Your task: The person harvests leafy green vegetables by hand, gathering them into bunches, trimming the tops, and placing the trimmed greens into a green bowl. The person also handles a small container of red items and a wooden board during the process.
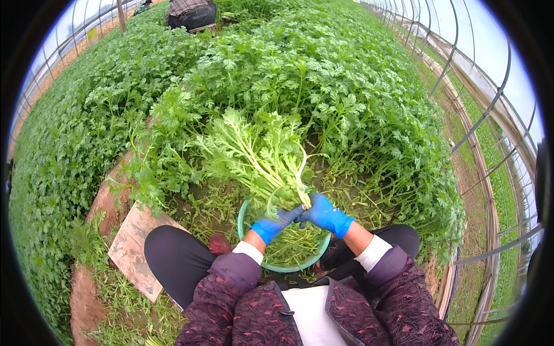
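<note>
A bunch of leafy greens with lobed leaves and pale stems is held by its stem ends above a round green tub. My left hand, in a blue glove, is at the underside of the stem ends; its fingers are partly hidden, and how firmly they hold cannot be told. My right hand, also blue-gloved, is closed around the stem ends, touching the left. Loose cut stems and leaves lie in the tub between my knees.
Dense growing greens stand ahead and on both sides. A worn flat board lies by my left knee. Trimmings cover the soil around the tub. Another person sits farther up the bed. Curved metal hoops run along the right.
</note>
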Demonstrator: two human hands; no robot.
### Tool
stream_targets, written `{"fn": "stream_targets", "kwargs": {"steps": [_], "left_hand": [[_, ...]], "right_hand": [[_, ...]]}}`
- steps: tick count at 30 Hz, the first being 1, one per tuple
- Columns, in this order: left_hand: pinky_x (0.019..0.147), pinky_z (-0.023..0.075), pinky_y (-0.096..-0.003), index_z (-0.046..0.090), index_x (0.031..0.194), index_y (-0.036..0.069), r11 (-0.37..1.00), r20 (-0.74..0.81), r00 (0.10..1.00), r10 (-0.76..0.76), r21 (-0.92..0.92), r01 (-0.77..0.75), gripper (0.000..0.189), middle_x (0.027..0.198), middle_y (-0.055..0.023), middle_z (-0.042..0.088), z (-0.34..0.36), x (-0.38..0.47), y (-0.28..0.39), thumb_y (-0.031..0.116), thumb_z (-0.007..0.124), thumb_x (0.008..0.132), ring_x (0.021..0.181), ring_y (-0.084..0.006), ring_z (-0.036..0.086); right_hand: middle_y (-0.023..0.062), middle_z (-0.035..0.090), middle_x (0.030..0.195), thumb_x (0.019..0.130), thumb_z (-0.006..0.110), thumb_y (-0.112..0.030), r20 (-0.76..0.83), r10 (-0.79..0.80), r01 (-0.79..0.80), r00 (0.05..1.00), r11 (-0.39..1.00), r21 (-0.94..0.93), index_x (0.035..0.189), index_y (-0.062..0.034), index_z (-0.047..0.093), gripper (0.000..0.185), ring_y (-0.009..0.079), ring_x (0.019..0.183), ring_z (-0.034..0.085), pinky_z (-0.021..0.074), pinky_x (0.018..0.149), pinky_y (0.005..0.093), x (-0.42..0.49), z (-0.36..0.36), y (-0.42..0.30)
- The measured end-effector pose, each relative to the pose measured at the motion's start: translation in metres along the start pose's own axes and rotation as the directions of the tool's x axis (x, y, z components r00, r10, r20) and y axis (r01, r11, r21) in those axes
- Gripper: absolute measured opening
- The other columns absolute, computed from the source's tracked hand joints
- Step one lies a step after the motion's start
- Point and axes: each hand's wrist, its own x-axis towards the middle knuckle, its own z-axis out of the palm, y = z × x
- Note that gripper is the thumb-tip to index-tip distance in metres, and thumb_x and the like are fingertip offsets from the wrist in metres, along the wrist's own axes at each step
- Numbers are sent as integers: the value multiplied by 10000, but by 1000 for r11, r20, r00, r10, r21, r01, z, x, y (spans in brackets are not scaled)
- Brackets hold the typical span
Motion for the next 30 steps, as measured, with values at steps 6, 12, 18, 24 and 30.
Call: {"fn": "stream_targets", "kwargs": {"steps": [6, 12, 18, 24, 30], "left_hand": [[911, 418, -337, 339, 1455, 186, 925, 305, 890, -339, -63, 374, 797, 1306, -31, 488, 53, -7, -17, 533, 672, 820, 1202, -161, 438], [925, 456, -374, 308, 1468, 158, 848, 389, 891, -232, -368, 382, 724, 1339, -68, 476, 75, -7, -18, 372, 666, 876, 1175, -191, 504], [1005, 427, -455, 210, 1473, 121, 606, 358, 933, 39, -751, 263, 775, 1367, -167, 448, 84, -3, 0, 396, 635, 886, 1214, -299, 493], [1024, 406, -542, 334, 1408, 108, 286, 41, 996, 75, -958, 18, 858, 1383, -169, 429, 54, 15, 33, 599, 648, 779, 1247, -326, 457], [1040, 373, -528, 433, 1368, 110, -15, -213, 976, -39, -977, -214, 801, 1362, -138, 474, 5, 13, 40, 688, 510, 818, 1220, -339, 470]], "right_hand": [[133, 614, 686, 690, 605, -84, -148, -356, 72, 923, 537, -841, 822, -50, 548, 148, 314, 619, 635, 485, 535, 415, 13, -58, -5], [55, 596, 718, 783, 575, -125, 220, -224, 225, 949, -1, -974, 859, -76, 557, 92, 210, 644, 632, 467, 525, 337, 25, -92, -11], [55, 582, 727, 790, 567, -137, 47, -432, 41, 900, -24, -999, 941, -63, 548, 169, 206, 669, 607, 472, 588, 317, 22, -105, -19], [85, 580, 807, 743, 593, -127, -90, -410, -61, 908, 84, -995, 1108, -33, 534, 382, 241, 708, 586, 458, 638, 352, 2, -97, -23], [84, 547, 816, 670, 610, -117, -141, -507, 13, 851, 288, -958, 1165, -8, 536, 512, 243, 723, 549, 453, 657, 357, -29, -70, -35]]}}
